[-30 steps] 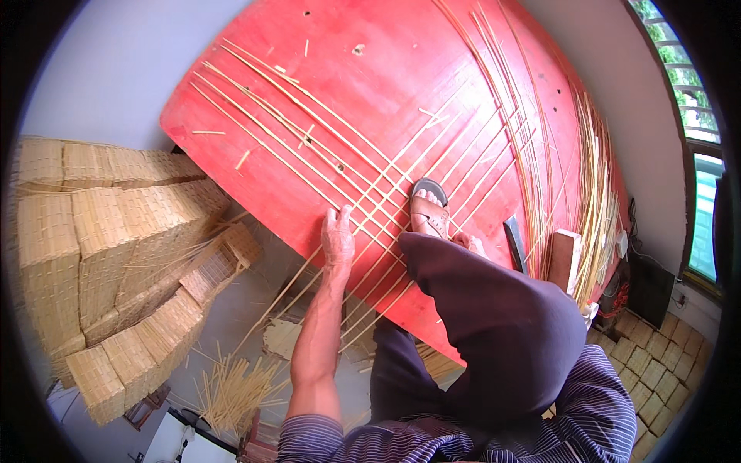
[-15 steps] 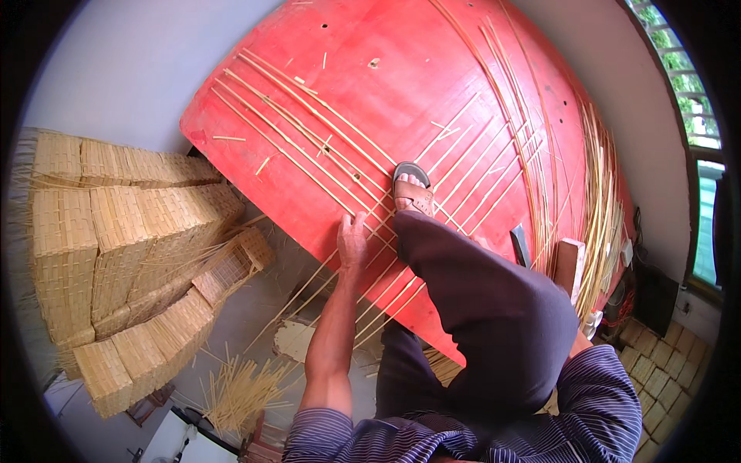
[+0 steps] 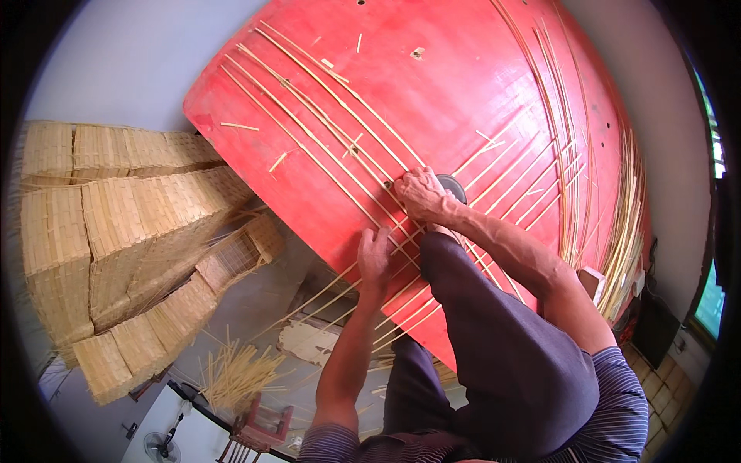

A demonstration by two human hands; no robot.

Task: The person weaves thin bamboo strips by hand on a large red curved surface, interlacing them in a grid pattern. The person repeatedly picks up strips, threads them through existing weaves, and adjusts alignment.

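Thin bamboo strips (image 3: 309, 131) cross each other in an open weave on a red board (image 3: 370, 92). My left hand (image 3: 375, 256) is at the left side of the crossing, its fingers curled in against a strip. My right hand (image 3: 423, 194) reaches across my raised knee, with bent fingers pressed together on the strips at the upper side of the weave. Its fingertips are partly hidden. My sandalled foot (image 3: 454, 187) rests on the weave right beside that hand, mostly covered by my forearm. Other strips (image 3: 401, 324) stick out past the board's near edge.
Stacked woven bamboo panels (image 3: 139, 231) stand at the left. A bundle of long strips (image 3: 629, 224) lies along the board's right rim, near a wooden block (image 3: 591, 284). Cut strips (image 3: 239, 374) lie heaped on the floor beside a small reddish stool (image 3: 262, 423).
My right hand has come out from behind my knee and across to the weave beside my foot. My left hand stays at the strips. The whole view has shifted slightly.
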